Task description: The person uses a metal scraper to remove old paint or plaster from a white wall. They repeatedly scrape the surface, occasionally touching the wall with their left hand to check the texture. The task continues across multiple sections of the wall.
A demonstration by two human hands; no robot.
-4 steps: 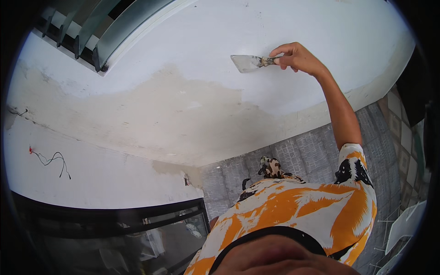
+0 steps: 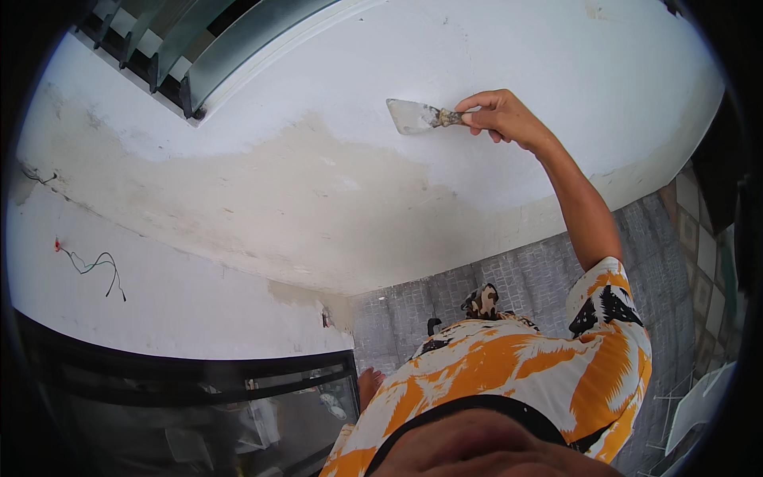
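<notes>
My right hand (image 2: 502, 119) is closed around the worn, stained handle of a putty knife (image 2: 414, 117). The broad metal blade points left and carries whitish smears. It is at the white painted part of the wall (image 2: 548, 56); whether the edge touches the surface I cannot tell. Below the blade spreads a beige, unpainted patch (image 2: 294, 191) with an uneven border. A small part of my left hand (image 2: 369, 383) shows low at my left side, beside a black-framed glass panel (image 2: 354, 381). My shirt covers the rest of it, and its grip is hidden.
Louvred glass slats (image 2: 171, 63) sit in a window opening at the upper left. Loose wires (image 2: 95, 264) poke out of the left wall. Grey patterned flooring (image 2: 397, 318) runs along the wall's foot. A white rack-like object (image 2: 699, 405) stands at the lower right.
My right hand and the putty knife have moved a little left and lower in the picture. The whole view has shifted slightly, and part of my left hand shows more clearly.
</notes>
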